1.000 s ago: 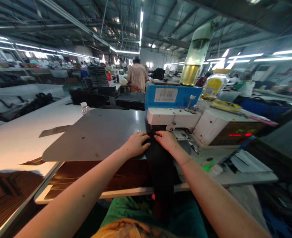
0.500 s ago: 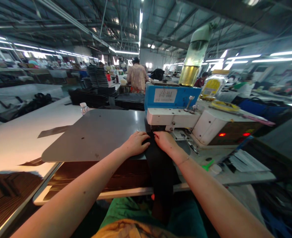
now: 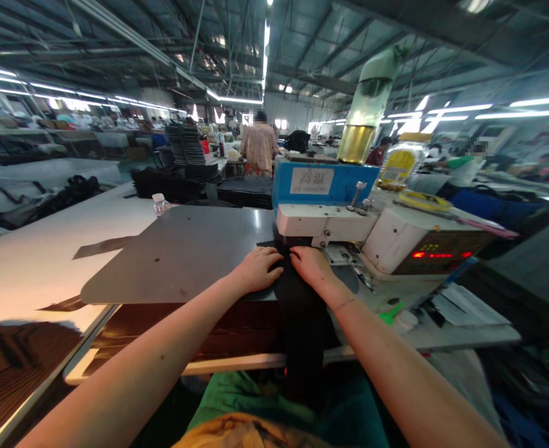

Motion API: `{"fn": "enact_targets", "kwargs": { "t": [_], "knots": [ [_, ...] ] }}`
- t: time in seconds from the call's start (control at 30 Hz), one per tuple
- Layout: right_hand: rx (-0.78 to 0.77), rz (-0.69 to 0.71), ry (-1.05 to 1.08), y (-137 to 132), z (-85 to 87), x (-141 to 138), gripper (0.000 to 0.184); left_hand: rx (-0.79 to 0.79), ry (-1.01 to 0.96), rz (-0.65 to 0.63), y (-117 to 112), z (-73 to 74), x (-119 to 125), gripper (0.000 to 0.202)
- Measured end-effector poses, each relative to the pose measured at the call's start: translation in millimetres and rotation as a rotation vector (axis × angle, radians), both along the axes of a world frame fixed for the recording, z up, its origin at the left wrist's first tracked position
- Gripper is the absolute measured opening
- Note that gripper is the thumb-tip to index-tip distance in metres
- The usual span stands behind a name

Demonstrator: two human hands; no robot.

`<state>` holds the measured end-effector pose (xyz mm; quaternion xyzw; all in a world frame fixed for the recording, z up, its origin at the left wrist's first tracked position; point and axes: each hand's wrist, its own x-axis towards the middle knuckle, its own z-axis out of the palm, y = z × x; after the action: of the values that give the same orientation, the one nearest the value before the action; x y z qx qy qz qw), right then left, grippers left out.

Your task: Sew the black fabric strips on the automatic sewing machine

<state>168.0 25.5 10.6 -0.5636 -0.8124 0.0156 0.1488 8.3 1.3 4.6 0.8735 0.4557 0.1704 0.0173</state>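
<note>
A long black fabric piece (image 3: 302,311) runs from under the sewing machine's white head (image 3: 325,222) toward me and hangs over the table edge above my lap. My left hand (image 3: 258,270) lies on its left side, palm down, fingers stretched forward and thumb apart, pressing the fabric onto the grey metal plate (image 3: 199,249). Close to the machine head, my right hand (image 3: 309,264) has its fingers bent and pressed together on the fabric's right edge; its fingertips are partly hidden. A corner of black fabric shows beyond my left fingers.
The blue machine cover (image 3: 304,180) carries an oil bottle (image 3: 358,134). A lit control panel (image 3: 442,253) faces me at right. A green-handled brush (image 3: 390,314) lies near a small white lid. Brown sheets (image 3: 199,330) are stacked beneath the plate. A person (image 3: 258,146) stands farther off.
A black fabric corner now shows past my left fingertips, and the fabric's lower part has shifted slightly. Panel digits have changed. Both hands stay nearly in place.
</note>
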Motion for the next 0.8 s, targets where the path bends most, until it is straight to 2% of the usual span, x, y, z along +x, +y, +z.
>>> {"fn": "enact_targets", "kwargs": {
  "t": [0.3,0.57,0.8],
  "knots": [
    [0.037,-0.026,-0.044,-1.1,-2.6,-1.2,0.028,-0.041,0.014,-0.036,6.6,3.4,-4.0,0.034],
    [0.039,-0.039,-0.052,-2.3,-3.6,-1.8,0.029,0.005,-0.032,-0.043,10.3,-2.8,-5.6,0.032],
    [0.042,-0.037,-0.049,-3.1,-3.6,-2.0,0.028,-0.001,-0.038,-0.046,9.0,-2.4,-5.1,0.031]
  ]
}}
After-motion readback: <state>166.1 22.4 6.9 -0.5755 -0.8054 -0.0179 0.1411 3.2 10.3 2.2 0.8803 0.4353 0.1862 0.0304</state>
